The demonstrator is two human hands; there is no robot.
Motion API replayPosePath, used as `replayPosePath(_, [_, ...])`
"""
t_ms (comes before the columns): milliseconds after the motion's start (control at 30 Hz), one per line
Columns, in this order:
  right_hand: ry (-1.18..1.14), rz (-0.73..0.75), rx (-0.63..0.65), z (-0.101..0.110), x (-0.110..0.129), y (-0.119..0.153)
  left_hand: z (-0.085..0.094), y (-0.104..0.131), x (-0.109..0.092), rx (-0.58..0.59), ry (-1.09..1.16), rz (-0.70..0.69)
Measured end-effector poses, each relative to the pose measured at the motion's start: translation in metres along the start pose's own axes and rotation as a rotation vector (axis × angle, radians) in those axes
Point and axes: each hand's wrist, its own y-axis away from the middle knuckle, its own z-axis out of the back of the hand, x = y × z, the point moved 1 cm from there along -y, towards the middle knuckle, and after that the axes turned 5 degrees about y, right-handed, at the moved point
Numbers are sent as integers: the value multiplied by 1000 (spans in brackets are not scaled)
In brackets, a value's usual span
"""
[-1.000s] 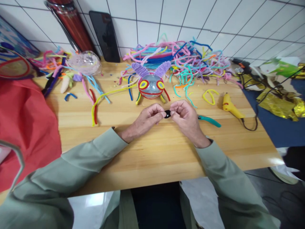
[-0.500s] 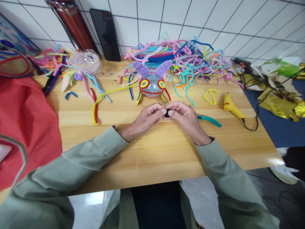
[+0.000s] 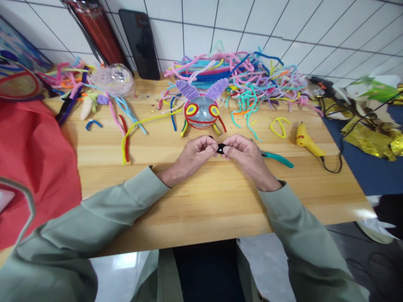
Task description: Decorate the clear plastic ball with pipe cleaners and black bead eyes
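Note:
A small black piece [image 3: 221,148] with a pale spot at its centre sits between the fingertips of both hands. My left hand [image 3: 198,156] pinches its left side, fingers closed. On its right side my right hand [image 3: 244,155] pinches it with thumb and index finger. Just beyond the hands stands a clear ball figure [image 3: 202,113] with yellow-and-red ringed eyes, a red mouth line, purple fuzzy ears and short yellow-green legs. Teal-handled pliers [image 3: 278,159] lie right beside my right hand, partly hidden by it.
A heap of coloured pipe cleaners [image 3: 252,75] lies along the wall. A yellow glue gun [image 3: 308,141] rests at right, a red cloth [image 3: 37,167] at left. A phone [image 3: 140,45] and a red flask [image 3: 97,33] stand at the back.
The black piece shows more of its face between my fingers, now with a pale spot visible. Both hands stay almost in place.

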Motion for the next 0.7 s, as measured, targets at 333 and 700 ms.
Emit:
replayPosePath(333, [-73, -19, 25, 1, 5, 2, 1, 0, 1, 48, 61, -13])
replayPosePath(700, [-23, -10, -30, 0, -3, 0, -1, 1, 3, 17, -46, -76])
